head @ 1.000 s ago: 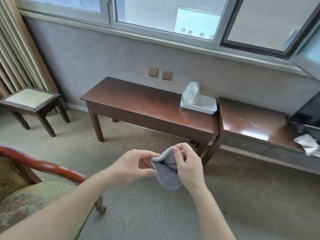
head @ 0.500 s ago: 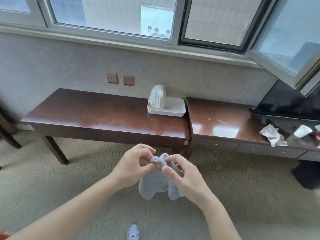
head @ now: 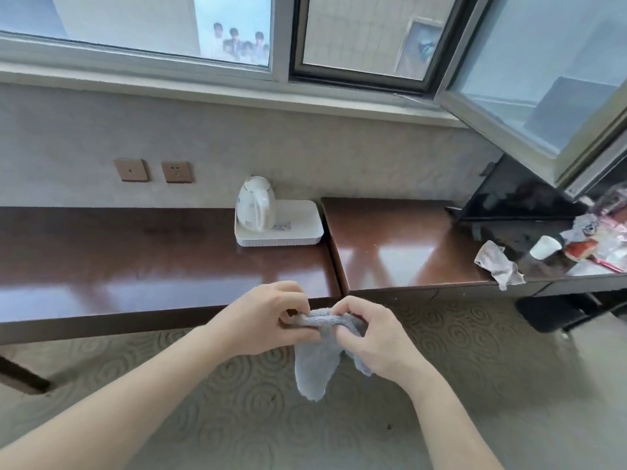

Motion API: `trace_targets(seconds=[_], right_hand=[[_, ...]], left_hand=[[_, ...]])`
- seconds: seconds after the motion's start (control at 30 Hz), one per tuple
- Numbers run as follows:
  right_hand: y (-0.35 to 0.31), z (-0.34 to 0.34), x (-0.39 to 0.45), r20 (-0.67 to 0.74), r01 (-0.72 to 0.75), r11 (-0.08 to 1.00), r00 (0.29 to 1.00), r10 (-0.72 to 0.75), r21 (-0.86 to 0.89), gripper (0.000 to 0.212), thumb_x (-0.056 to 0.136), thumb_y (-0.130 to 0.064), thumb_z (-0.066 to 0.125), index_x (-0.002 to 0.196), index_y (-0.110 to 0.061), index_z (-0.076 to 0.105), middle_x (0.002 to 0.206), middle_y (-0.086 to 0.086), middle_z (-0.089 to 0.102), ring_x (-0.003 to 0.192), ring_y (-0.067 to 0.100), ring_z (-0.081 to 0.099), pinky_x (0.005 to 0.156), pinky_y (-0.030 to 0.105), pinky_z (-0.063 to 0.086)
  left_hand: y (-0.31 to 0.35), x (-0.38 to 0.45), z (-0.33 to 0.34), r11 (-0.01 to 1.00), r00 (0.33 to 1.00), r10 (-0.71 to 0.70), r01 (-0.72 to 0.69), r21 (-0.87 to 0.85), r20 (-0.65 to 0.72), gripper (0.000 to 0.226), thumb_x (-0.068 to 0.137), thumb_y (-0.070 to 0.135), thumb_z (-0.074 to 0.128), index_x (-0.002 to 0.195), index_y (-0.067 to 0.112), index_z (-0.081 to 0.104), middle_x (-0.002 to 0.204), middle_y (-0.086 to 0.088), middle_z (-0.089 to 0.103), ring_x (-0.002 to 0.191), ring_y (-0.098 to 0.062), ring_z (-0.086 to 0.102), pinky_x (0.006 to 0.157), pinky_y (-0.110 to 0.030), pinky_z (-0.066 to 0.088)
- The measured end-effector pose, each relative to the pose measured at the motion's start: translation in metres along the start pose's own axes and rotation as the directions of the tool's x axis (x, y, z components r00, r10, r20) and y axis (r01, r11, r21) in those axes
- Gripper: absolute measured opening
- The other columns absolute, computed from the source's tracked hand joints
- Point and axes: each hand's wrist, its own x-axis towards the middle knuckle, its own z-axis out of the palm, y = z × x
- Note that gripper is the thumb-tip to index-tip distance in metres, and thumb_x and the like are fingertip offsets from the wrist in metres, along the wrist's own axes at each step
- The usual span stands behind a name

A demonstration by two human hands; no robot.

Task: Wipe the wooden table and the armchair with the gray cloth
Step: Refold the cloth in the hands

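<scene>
Head view: the left hand (head: 268, 318) and the right hand (head: 369, 334) pinch the top edge of the gray cloth (head: 317, 362) between curled fingers and thumbs, so both hands are closed on it. The rest of the cloth hangs free below the 2 pinch points, in front of the near edge of the wooden table (head: 142, 259). Beyond the grip and slightly to its left, a white kettle (head: 256, 205) stands on a white tray (head: 288, 228) at the far side of the tabletop. The armchair is not in view. The step in hand appears to be readying the cloth. Folding it into a flat pad that fills 1 palm would likely give even contact. The first stroke is best begun on bare wood left of the grip, well short of the tray.
</scene>
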Motion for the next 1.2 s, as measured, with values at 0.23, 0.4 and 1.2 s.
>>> trace_targets(seconds=[0.23,0.4,1.2], right_hand=[[0.039,-0.041,0.079,0.038,0.001,0.999,0.999,0.001,-0.037,0.019,0.077,-0.018,0.047,0.094,-0.025,0.053,0.065,-0.012,0.045,0.056,0.006,0.037,0.054,0.016,0.036],[0.085,-0.07,0.146,-0.117,-0.08,0.962,0.987,0.113,0.26,0.019,0.094,-0.017,0.056,0.086,-0.029,0.044,0.069,-0.017,0.043,0.063,0.005,0.038,0.058,0.014,0.038],[0.183,-0.057,0.464,-0.013,-0.408,0.824,0.894,0.448,0.392,0.027,0.096,-0.009,0.059,0.092,-0.027,0.078,0.096,-0.005,0.076,0.094,0.013,0.069,0.083,0.025,0.055]], left_hand=[[-0.043,0.083,-0.002,0.98,0.985,-0.12,0.097,-0.173,-0.125,0.046,0.07,0.045,0.088,0.071,0.018,0.05,0.073,-0.012,0.063,0.068,-0.034,0.055,0.06,-0.044,0.05],[-0.083,0.143,0.007,0.864,0.924,-0.359,0.274,-0.423,-0.135,0.045,0.073,0.049,0.085,0.074,0.034,0.042,0.073,-0.003,0.059,0.064,-0.015,0.049,0.062,-0.03,0.043],[-0.309,0.319,0.01,0.598,0.647,-0.762,0.722,-0.348,0.035,0.018,0.089,0.028,0.075,0.098,0.043,0.071,0.105,0.02,0.071,0.097,-0.01,0.065,0.092,-0.027,0.051]])
